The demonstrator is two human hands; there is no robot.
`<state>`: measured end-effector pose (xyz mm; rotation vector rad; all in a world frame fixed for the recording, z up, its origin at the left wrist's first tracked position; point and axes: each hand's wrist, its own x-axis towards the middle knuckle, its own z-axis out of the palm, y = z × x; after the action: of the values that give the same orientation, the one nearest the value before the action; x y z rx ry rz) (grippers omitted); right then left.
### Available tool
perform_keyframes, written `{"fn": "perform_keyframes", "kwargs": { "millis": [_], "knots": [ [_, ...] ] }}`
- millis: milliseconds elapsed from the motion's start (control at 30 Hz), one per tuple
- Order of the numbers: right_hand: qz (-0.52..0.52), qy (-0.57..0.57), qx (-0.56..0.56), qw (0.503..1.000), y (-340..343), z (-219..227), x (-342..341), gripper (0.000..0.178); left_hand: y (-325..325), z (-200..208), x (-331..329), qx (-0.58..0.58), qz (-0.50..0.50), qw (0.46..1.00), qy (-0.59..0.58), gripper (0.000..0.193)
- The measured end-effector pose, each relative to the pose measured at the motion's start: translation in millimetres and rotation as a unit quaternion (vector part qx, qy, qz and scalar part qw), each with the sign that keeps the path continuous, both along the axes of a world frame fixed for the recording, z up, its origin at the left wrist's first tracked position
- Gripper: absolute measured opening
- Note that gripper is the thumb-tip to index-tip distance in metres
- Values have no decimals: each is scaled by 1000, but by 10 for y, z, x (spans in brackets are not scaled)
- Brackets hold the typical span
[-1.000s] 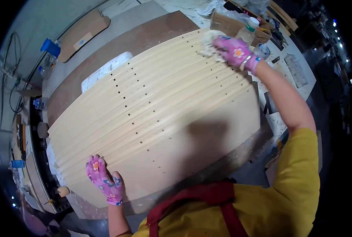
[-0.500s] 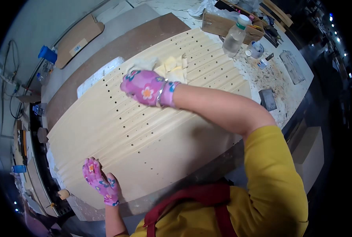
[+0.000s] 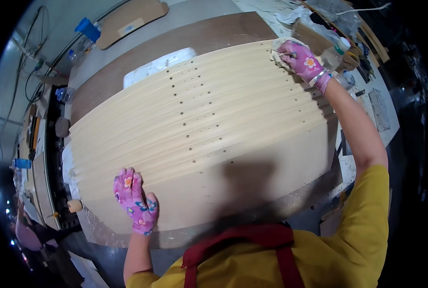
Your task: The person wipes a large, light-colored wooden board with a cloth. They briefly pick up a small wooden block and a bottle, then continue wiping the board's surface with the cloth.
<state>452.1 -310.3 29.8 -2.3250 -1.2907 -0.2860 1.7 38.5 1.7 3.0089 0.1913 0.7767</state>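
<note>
Several long pale wooden boards (image 3: pixel 147 110) lie side by side across the table, with rows of small dark holes. My right hand (image 3: pixel 300 60), in a pink flowered glove, is closed on a whitish cloth (image 3: pixel 276 50) and presses it at the boards' far right corner. Its fingers partly hide the cloth. My left hand (image 3: pixel 136 199), in a matching glove, rests flat on the near left part of the boards, fingers stretched out and the thumb apart, holding nothing.
Close beyond my right hand stand a clear bottle (image 3: pixel 333 54) with a pale cap and a cardboard box (image 3: pixel 307 36) of odds and ends. A white slab (image 3: pixel 159 66) lies behind the boards. A cardboard sheet (image 3: pixel 130 21) and a blue container (image 3: pixel 88 30) are at the far left.
My right hand has swept the cloth rightward from the middle of the boards to their far right corner. My left hand stays flat on the boards. The view has shifted.
</note>
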Motion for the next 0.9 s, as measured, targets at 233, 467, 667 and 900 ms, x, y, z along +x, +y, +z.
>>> {"fn": "perform_keyframes", "kwargs": {
  "millis": [233,467,667,900],
  "knots": [
    [105,-19,36,994,1706,-130,-820,15,25,8,14,17,-11,1000,-24,45],
    [-70,156,-3,985,-170,104,-138,29,-14,11,7,5,-9,1000,-15,45],
    [10,201,74,977,1522,-107,-939,16,12,-1,-1,19,-10,1000,-12,45],
    [82,112,-76,987,1556,-89,-583,32,224,58,-204,16,-19,999,34,55]
  ]
}}
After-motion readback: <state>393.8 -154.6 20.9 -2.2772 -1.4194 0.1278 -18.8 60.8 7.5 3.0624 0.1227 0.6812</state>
